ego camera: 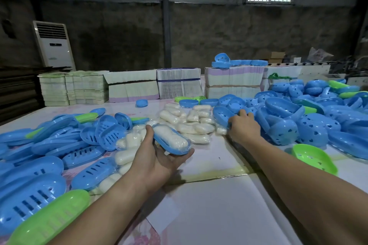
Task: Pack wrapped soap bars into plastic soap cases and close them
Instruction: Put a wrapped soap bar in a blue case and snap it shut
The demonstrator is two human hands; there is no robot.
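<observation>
Nearest me on the left, a green case half (49, 219) lies against slotted blue lids (29, 203) heaped along that edge of the table (215, 211). My left hand (159, 161) is palm up above the table, thumb and fingers curled round a blue tray (172, 141) with a wrapped soap bar (169, 135) lying in it, uncovered. To the right, a lone green tray (314, 158) sits apart on the table edge. Farther out, my right hand (244, 127) reaches to the edge of the big pile of perforated blue case halves (318, 123); its fingers are bent over a blue case half (222, 117), and I think they grip it, though the fingertips are hidden. Between the hands, a loose pile of wrapped soap bars (191, 123) lies mid-table. Behind that stand bundled stacks of flat printed cartons (179, 83), a few blue cases on top, and a white floor air conditioner (54, 45) at the back wall.
</observation>
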